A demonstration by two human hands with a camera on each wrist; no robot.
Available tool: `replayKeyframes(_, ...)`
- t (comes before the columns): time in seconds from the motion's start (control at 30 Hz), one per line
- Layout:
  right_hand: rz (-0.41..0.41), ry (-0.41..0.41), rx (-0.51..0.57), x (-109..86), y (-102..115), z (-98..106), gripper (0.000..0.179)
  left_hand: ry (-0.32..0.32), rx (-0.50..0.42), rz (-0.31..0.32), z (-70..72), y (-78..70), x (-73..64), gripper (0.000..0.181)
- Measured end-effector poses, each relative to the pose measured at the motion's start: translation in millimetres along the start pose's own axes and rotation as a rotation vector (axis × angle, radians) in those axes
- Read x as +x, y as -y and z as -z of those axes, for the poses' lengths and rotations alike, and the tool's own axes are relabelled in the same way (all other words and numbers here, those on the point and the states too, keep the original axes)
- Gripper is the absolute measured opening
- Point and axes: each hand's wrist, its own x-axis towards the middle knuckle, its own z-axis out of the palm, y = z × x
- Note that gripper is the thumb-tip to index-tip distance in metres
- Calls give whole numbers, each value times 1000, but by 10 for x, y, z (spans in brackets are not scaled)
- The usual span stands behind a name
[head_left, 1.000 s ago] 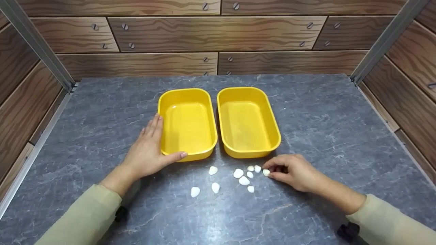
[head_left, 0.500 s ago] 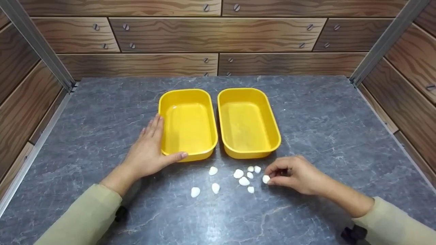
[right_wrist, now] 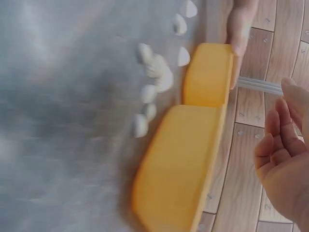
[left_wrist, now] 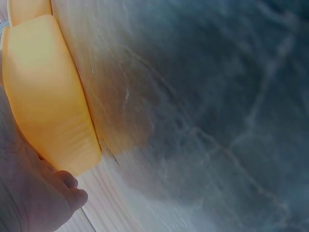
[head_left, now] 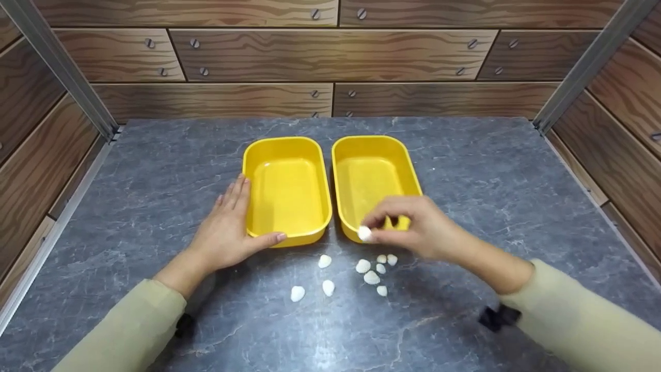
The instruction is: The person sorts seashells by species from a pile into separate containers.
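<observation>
Two yellow plastic trays stand side by side on the grey marbled table. My left hand (head_left: 223, 227) rests against the left tray (head_left: 289, 199), straight fingers along its outer side and thumb on the front rim. My right hand (head_left: 421, 230) pinches a white seashell (head_left: 364, 233) between thumb and fingertips, held over the front rim of the right tray (head_left: 361, 178). In the right wrist view, the held shell is hidden at the fingertips (right_wrist: 288, 83). In front of the right tray lies a cluster of white seashells (head_left: 371, 277). Three more seashells (head_left: 328, 288) lie further left.
Wood-patterned panels (head_left: 330, 54) close off the back and both sides. Metal posts (head_left: 588, 67) rise at the rear corners of the table (head_left: 480, 170). A black wrist strap part (head_left: 498, 317) hangs under the right sleeve.
The right hand has picked up the seashell from the right of the cluster and carried it up and left to the right tray's front rim. The left hand stays in place.
</observation>
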Motion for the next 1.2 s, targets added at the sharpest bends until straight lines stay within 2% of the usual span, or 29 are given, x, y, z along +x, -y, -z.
replayKeyframes(0.23, -39, -54, -23, 627, -25, -46, 16, 8, -6, 7, 25, 6, -23, 134)
replayKeyframes(0.43, -173, -76, -13, 1057, -79, -175, 17, 23, -11, 21, 29, 0, -17, 130)
replayKeyframes(0.6, -242, -78, 11, 1315, -166, -345, 20, 22, -7, 19, 9, -11, 10, 129)
replayKeyframes(0.87, -326, -42, 4, 1505, -266, -581, 20, 10, -9, 12, -5, -7, 19, 130)
replayKeyframes(1.2, -373, -17, -25, 1564, -294, -705, 27, 14, -8, 14, -6, -15, 7, 130)
